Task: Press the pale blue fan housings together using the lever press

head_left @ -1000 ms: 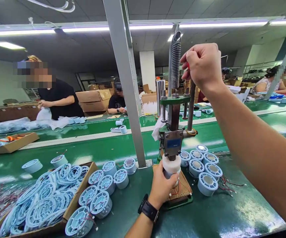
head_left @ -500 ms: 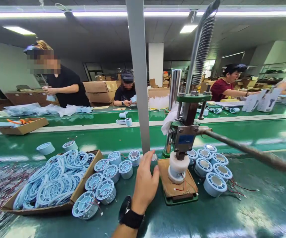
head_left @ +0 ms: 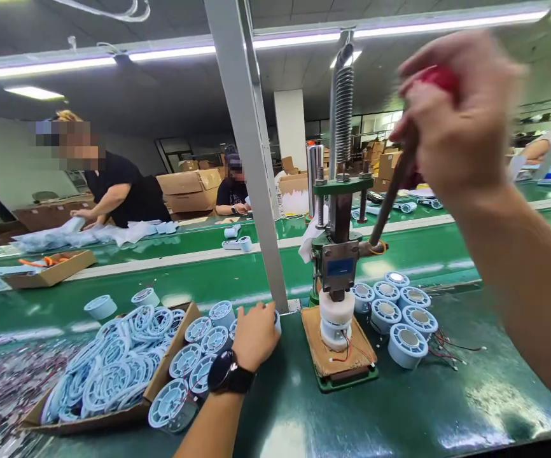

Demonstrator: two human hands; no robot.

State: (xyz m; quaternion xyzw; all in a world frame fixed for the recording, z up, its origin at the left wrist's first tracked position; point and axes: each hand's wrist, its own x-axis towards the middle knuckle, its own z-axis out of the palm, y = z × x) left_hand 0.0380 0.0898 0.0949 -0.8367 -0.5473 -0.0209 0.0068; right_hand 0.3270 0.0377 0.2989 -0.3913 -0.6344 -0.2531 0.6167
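Note:
My right hand (head_left: 466, 114), smeared by motion, is wrapped round the red knob (head_left: 440, 79) of the press lever (head_left: 392, 191), which stands steeply up. Under the ram of the green hand press (head_left: 340, 261) a white round block (head_left: 336, 308) rests on a light-blue round housing (head_left: 335, 334) with thin red and black wires. That housing sits on a brown board (head_left: 317, 346). To the left of the press, my left hand (head_left: 256, 334), with a black watch, curls over another light-blue housing (head_left: 277, 323); its fingertips are hidden.
Several wired housings (head_left: 184, 361) stand left, beside a cardboard tray (head_left: 168, 362) of light-blue rings (head_left: 113, 362). More housings with silver discs (head_left: 406, 346) stand right of the press. A grey post (head_left: 251, 159) rises behind. Co-workers (head_left: 123, 191) work across the green belt.
My right hand has come into view on the lever, which has swung from slanting low right to steeply up. My left hand has moved left from beside the press and curled over a housing.

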